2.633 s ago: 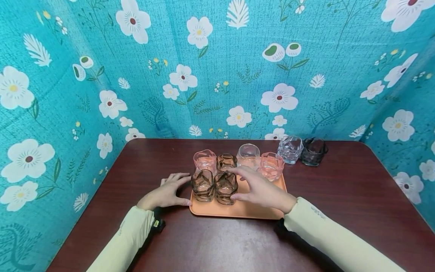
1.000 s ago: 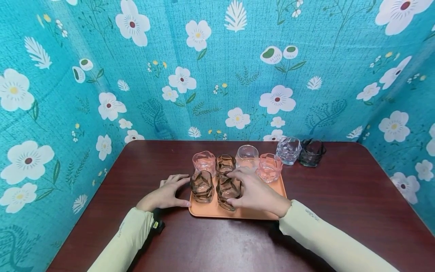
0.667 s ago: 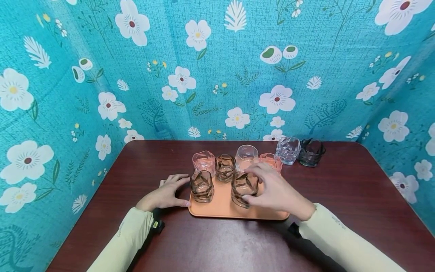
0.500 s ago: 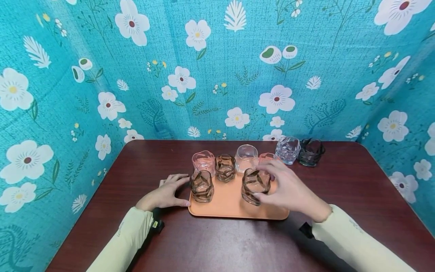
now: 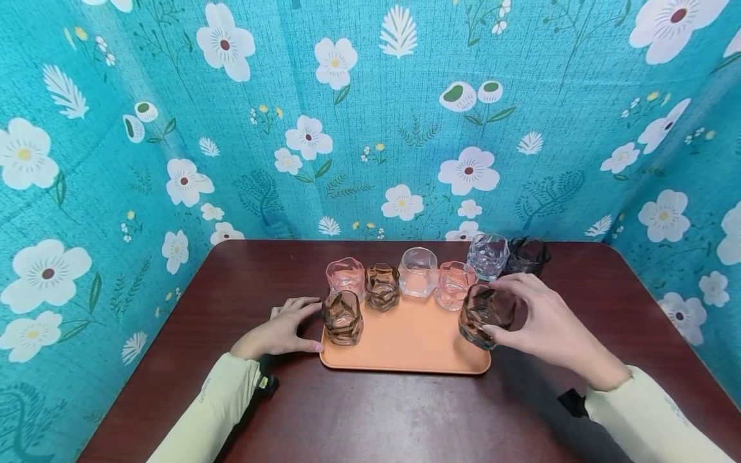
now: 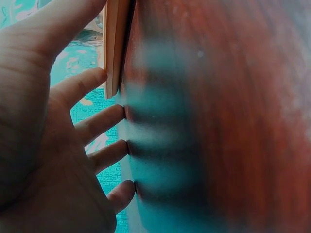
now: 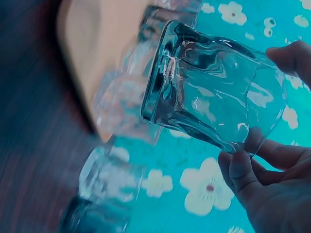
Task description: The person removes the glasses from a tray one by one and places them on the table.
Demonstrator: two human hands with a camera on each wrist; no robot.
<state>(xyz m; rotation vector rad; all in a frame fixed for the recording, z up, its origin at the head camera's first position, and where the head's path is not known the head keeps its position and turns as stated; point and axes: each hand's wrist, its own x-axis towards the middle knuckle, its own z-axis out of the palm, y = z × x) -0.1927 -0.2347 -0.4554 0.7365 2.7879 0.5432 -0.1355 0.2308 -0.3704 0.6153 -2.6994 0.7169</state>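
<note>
My right hand (image 5: 547, 325) pinches a brown glass tumbler (image 5: 485, 315) near its rim, thumb on the near side and fingers on the far side. The tumbler hangs tilted over the right end of the orange tray (image 5: 399, 344). In the right wrist view, the same tumbler (image 7: 209, 92) is held off the surface. At the tray's left edge rests my left hand (image 5: 283, 328), fingers spread and relaxed. Seen from the left wrist, its fingertips (image 6: 127, 147) meet the table beside the tray wall (image 6: 114, 53). Another brown tumbler (image 5: 343, 321) stands on the tray beside this hand.
Along the tray's back stand a pink glass (image 5: 345, 278), a brown glass (image 5: 382, 289), a clear glass (image 5: 419, 273) and another pink glass (image 5: 455, 286). Behind, right of the tray, a clear glass (image 5: 488, 256) and a dark grey glass (image 5: 529, 254) stand on the table (image 5: 370, 418).
My right hand has gripped the brown tumbler at the tray's front, lifted it, and carried it rightward to the tray's right end. My left hand has stayed at the tray's left edge.
</note>
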